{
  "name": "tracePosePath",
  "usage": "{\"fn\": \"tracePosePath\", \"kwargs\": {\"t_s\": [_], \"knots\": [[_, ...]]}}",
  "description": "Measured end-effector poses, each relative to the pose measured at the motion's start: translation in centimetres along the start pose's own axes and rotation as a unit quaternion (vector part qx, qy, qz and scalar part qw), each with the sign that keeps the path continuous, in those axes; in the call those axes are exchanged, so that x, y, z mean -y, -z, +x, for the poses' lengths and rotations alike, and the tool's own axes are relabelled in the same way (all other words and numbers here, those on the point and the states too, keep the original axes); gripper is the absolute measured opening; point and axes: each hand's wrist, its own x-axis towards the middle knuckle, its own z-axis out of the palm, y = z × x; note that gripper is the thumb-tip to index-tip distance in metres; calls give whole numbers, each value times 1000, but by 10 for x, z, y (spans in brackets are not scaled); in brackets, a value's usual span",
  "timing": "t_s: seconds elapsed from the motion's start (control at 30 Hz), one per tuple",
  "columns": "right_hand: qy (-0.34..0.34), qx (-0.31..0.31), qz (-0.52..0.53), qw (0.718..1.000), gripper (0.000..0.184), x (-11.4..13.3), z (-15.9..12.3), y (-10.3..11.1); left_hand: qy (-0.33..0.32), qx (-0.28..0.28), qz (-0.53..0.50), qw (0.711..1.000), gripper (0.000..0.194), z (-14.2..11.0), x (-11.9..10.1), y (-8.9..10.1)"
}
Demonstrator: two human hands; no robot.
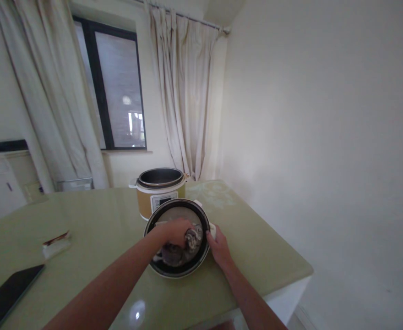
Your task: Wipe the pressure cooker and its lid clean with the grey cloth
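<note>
The round lid (pixel 201 211) of an electric cooker is tilted up above the table, its metal inside and black rim facing me. My right hand (pixel 219 246) is closed on the lid's right edge, thumb on the rim. Inside the lid, my left hand (pixel 178 231) has its fingers bunched around a grey patterned cloth (pixel 174 256), pressed against the inner face. Parts of the left fingers are hidden in the cloth's folds. Just behind the lid stands the cooker (pixel 144 199), white and gold, uncovered, with a dark inner pot (pixel 162 176) and a control panel partly covered by the lid.
The glossy pale green table (pixel 256 243) has its right edge near a white wall. A dark flat device (pixel 11 293) lies at the front left, with a small clear packet (pixel 56 245) beyond it. Curtains (pixel 184 87) and a window are behind; a white cabinet (pixel 2 183) stands far left.
</note>
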Motion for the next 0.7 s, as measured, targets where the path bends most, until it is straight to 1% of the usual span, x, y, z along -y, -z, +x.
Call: {"fn": "tracePosePath", "kwargs": {"t_s": [0.07,0.1,0.13,0.2,0.3,0.4,0.47,0.53,0.57,0.63,0.7], "knots": [[0,-7,-3,1000,51,0,1,-1,26,87,32,995,56,-14,4,1],[1,-13,-5,1000,50,0,2,-1,36,102,47,993,59,-21,6,2],[3,-18,-7,1000,50,-1,2,-2,49,92,61,993,58,-26,9,2],[7,-23,-11,1000,50,-1,1,-2,64,42,82,994,52,-33,17,3],[10,-18,-23,1000,49,0,-1,-2,90,-69,103,988,42,-34,30,6],[10,-6,-47,999,48,1,-4,-2,137,-183,100,968,47,-22,36,7],[13,0,-58,998,49,2,-5,-2,173,-231,78,954,47,-8,31,5],[19,3,-61,998,49,3,-6,-1,187,-265,51,944,45,7,18,0],[19,3,-61,998,49,3,-6,-1,182,-276,41,943,44,14,9,-4],[17,7,-60,998,49,3,-6,-1,151,-281,25,947,45,26,-8,-12],[14,8,-60,998,48,3,-6,-1,121,-269,10,956,44,31,-22,-18]]}}
